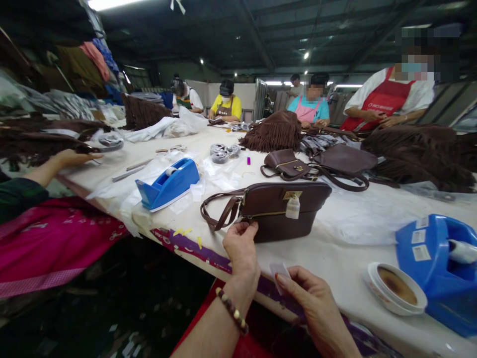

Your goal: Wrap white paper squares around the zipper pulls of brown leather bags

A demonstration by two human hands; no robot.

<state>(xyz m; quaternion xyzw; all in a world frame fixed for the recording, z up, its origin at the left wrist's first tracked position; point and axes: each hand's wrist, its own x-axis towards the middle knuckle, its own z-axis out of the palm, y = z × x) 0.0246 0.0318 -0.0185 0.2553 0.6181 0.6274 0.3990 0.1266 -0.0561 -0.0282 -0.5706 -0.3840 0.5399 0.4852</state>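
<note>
A dark brown handbag [286, 219] stands upright on the table in front of me, its strap [223, 211] looped out to the left. On its front, a small white wrapping [292, 207] hangs over the gold clasp [292, 194]. My left hand [240, 243] is closed in a pinch at the bag's lower left side, near the zipper end; the exact spot under the fingertips is hidden. Between the thumb and fingers of my right hand [303, 288] is a small piece of thin white paper [279, 276], held low beside the table edge, apart from the bag.
A blue tape dispenser [169, 184] stands left, a larger blue one [436, 268] right, beside a white bowl of brown paste [397, 286]. More brown bags [286, 164] and fringed pieces [274, 132] lie behind. A co-worker's hand [74, 158] reaches in from the left. Several people work opposite.
</note>
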